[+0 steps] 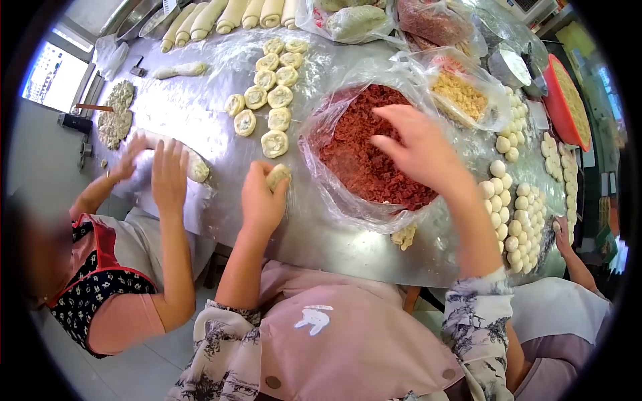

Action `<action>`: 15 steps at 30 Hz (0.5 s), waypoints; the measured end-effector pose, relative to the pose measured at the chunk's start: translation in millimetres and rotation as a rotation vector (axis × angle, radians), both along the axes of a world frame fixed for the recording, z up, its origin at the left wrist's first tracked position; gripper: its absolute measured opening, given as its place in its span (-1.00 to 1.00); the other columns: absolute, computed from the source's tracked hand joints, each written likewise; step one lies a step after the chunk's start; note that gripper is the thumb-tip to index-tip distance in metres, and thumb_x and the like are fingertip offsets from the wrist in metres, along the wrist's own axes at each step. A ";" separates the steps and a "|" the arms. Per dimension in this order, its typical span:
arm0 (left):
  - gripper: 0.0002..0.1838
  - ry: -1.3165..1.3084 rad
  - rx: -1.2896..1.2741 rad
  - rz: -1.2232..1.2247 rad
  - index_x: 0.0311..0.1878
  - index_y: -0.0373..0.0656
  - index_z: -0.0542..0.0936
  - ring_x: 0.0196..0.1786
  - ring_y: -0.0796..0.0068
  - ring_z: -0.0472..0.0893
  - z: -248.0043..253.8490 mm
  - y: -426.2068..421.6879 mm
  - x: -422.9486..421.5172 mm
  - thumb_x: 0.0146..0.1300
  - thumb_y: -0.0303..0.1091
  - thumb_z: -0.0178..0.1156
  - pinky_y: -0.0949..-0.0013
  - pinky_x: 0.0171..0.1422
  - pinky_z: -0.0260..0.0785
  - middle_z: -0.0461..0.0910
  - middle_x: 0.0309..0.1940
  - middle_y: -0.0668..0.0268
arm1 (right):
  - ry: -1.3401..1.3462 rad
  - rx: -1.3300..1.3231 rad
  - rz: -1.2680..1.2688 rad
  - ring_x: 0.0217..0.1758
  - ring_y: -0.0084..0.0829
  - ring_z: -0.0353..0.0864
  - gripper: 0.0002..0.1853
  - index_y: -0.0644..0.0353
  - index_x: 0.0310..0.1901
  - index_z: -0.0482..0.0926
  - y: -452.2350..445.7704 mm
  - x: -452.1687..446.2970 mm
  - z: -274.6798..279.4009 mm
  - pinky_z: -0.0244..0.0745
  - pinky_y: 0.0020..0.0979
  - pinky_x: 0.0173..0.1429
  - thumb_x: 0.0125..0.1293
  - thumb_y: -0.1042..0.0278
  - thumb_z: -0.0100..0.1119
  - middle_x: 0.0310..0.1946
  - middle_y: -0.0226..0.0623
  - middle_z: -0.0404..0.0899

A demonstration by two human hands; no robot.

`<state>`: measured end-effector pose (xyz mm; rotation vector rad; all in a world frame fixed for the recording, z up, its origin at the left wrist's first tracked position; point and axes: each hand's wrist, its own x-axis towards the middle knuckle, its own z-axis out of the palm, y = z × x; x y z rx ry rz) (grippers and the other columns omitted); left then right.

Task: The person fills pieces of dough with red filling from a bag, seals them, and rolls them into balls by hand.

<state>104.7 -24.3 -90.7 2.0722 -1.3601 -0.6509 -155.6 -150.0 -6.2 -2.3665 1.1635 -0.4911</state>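
My left hand [259, 200] is closed around a small piece of dough [278, 175], held just above the metal table. Right of it, my right hand [418, 144] hovers over a clear plastic bag [317, 170] of dark red crumbly filling [361, 157]. Its thumb and fingers are apart, with nothing seen between them; whether the fingertips touch the filling I cannot tell. Beyond my left hand lie several round dough pieces [279, 97] in uneven rows, with pale swirled tops. A dough scrap [404, 236] sits by the bag's near edge.
At left, a co-worker's hands [167, 175] press a dough roll [194, 164]. Several smooth dough balls [525, 227] stand at right, near another person's hand [562, 235]. A bag of yellow crumbs [460, 93], a red basin [567, 103] and long dough rolls [234, 15] lie farther back.
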 end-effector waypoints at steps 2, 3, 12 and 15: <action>-0.72 0.126 -0.018 0.086 -0.06 -0.24 0.47 -0.13 0.25 0.58 1.2 5.6 -6.6 0.21 -0.38 0.26 0.25 -0.15 0.41 0.57 -0.20 0.18 | 0.168 -0.008 0.056 0.38 -0.02 0.27 -0.39 0.25 0.26 0.38 -2.4 18.9 -25.1 0.19 -0.23 0.44 0.28 0.05 0.19 0.30 0.09 0.30; -0.72 0.191 -0.025 0.127 -0.05 -0.22 0.47 -0.15 0.33 0.60 1.4 5.7 -8.5 0.22 -0.38 0.26 0.29 -0.19 0.44 0.58 -0.21 0.22 | 0.241 -0.005 0.050 0.39 0.01 0.25 -0.36 0.28 0.27 0.36 8.5 28.4 -25.2 0.17 -0.19 0.44 0.28 0.01 0.16 0.30 0.12 0.29; -0.71 1.782 -0.070 0.049 0.12 -0.25 0.46 -0.09 0.39 0.60 87.7 -7.7 -18.6 0.39 -0.38 0.06 0.44 -0.03 0.50 0.57 -0.09 0.25 | 0.383 0.150 0.097 -0.05 -0.04 0.57 -0.72 0.21 -0.14 0.58 28.3 -0.9 -2.2 0.49 -0.13 0.07 0.12 0.31 0.30 -0.16 -0.06 0.57; -0.69 1.829 0.031 -0.081 0.14 -0.28 0.44 -0.13 0.41 0.59 101.0 -24.5 -56.9 0.43 -0.32 0.03 0.49 -0.06 0.48 0.55 -0.10 0.23 | 0.450 0.152 0.114 -0.12 -0.05 0.59 -0.78 0.21 -0.22 0.59 25.5 -9.1 1.0 0.50 -0.13 0.02 0.12 0.33 0.29 -0.28 -0.05 0.59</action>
